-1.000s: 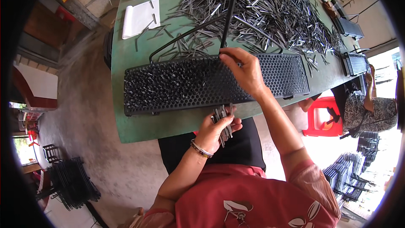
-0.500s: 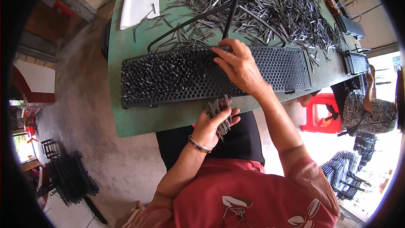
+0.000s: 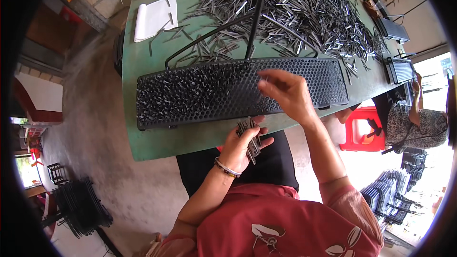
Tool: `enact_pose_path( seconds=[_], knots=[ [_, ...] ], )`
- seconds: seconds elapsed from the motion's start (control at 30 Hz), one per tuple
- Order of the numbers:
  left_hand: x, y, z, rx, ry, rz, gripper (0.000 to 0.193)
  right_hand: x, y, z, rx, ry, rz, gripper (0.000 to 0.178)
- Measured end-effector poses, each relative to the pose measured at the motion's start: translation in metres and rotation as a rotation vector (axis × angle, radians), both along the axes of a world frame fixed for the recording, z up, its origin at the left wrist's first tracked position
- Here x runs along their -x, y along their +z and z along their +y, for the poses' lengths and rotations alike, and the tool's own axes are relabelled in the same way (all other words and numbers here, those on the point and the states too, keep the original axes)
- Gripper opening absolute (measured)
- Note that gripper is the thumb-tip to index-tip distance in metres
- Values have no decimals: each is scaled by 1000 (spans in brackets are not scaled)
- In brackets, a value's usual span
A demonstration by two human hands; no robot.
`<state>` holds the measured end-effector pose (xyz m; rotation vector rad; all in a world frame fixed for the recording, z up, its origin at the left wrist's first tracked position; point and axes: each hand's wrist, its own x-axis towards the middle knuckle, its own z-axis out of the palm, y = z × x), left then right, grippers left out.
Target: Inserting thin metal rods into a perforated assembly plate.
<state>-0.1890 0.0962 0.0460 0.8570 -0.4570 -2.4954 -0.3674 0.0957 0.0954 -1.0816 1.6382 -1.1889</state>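
Observation:
A bundle of thin dark metal strips (image 3: 248, 135) lies in my left hand (image 3: 238, 148), pressed under the thumb just below the table's front edge. Above the perforated black panel (image 3: 304, 83), my right hand (image 3: 290, 94) hovers with its fingers curled and slightly apart from the thumb; no strip shows between them. The panel is long, with rows of round holes, and lies across the front of the table. Dark strips (image 3: 185, 93) stand packed in the holes of its left half, while bare holes show on the right. A black rod frame rises behind it.
A large heap of loose dark strips (image 3: 304, 12) covers the back of the green table (image 3: 157, 145). Left of it lies a white pad (image 3: 154, 16) with a few strips. A red stool (image 3: 352, 135) and another person (image 3: 414, 123) are at the right. Black racks (image 3: 81, 204) stand lower left.
My right hand has drawn back from the panel's upper edge, toward me and slightly right. The left hand still holds its bundle, a little lower and turned. The panel appears slightly lower in view.

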Motion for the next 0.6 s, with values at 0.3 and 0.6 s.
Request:
enact_pose_path(
  seconds=[0.3,0.6],
  knots=[
    [1,-4,2,-58,-57,13,26,4,-38,-48,462,-175,569,25],
    [-6,-3,4,-39,-44,-27,24,3,-45,-43,588,-58,901,22]
  ],
)
